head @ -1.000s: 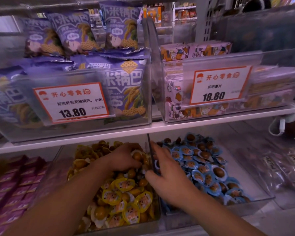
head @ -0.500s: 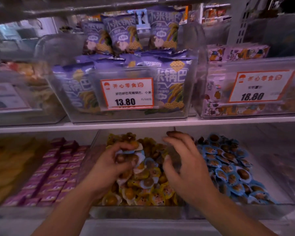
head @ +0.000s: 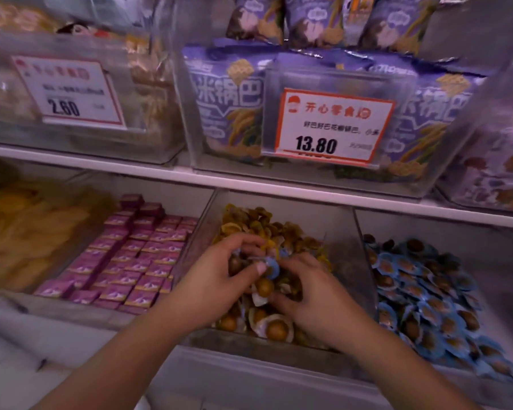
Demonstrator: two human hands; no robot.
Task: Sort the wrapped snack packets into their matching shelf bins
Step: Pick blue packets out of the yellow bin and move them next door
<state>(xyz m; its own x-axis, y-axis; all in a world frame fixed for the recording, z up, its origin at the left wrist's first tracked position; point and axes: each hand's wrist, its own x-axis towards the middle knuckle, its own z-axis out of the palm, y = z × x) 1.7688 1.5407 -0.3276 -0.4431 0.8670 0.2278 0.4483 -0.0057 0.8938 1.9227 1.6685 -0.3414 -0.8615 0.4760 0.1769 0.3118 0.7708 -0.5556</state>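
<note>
Both your hands are down in the clear plastic middle bin on the lower shelf, the one heaped with yellow-wrapped round snack packets. Your left hand has its fingers curled over the pile and your thumb pressed against a blue-wrapped round snack packet, so that hand pinches it, with a few other packets gathered under the fingers. The blue packet sits among the yellow ones, near the middle of the bin, between your two hands. Your right hand lies just beside it with fingers bent into the heap; whether it actually holds a packet is hidden by the hand itself.

To the right, a neighbouring clear bin holds the heap of matching blue-wrapped packets. To the left, a bin of small pink square boxes stands. On the shelf above, purple snack bags fill a clear bin behind a white price label with a red border reading 13.80.
</note>
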